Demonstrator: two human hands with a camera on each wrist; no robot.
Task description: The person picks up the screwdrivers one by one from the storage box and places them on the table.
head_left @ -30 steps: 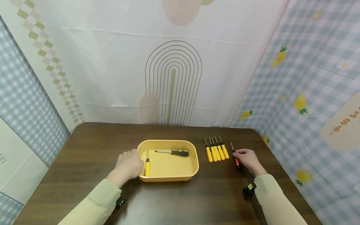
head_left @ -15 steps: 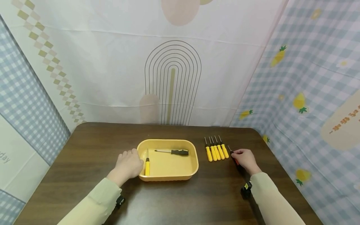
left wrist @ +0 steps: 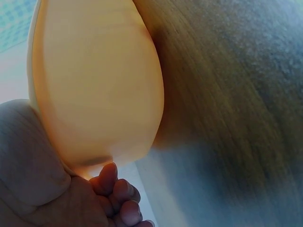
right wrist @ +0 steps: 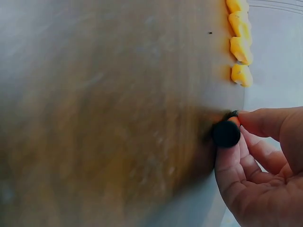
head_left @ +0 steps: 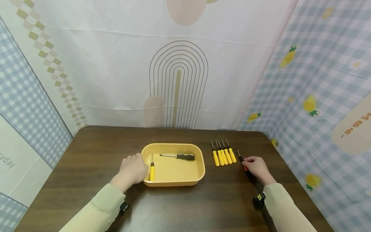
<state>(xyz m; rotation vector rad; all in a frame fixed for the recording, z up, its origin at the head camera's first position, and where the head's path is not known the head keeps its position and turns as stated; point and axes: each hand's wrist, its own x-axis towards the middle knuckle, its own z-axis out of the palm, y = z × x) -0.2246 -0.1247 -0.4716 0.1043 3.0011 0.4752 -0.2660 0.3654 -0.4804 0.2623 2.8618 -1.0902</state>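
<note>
My left hand (head_left: 131, 170) grips the left edge of a yellow plastic basin (head_left: 176, 184). In the left wrist view the thumb and curled fingers (left wrist: 124, 190) meet at its rim. Inside the basin lie a yellow-handled screwdriver (head_left: 152, 173) on the left and a black-handled screwdriver (head_left: 185, 157) across the back. At the right, my right hand (head_left: 256, 167) pinches a black-and-orange screwdriver (head_left: 241, 159), its tip pointing away from me. From the right wrist view I see the round black end (right wrist: 226, 134) of its handle between thumb and fingers.
Several yellow-handled screwdrivers (head_left: 222, 158) lie side by side between the basin and my right hand, tips toward the back. All stands on a dark wooden table (head_left: 179, 206). Printed cloth (head_left: 116, 74) hangs behind it, and checked cloth (head_left: 313, 122) hangs along the right.
My right hand, with the black-and-orange screwdriver, shifted slightly left, then back right and a little toward me. The left hand and the basin stay in place.
</note>
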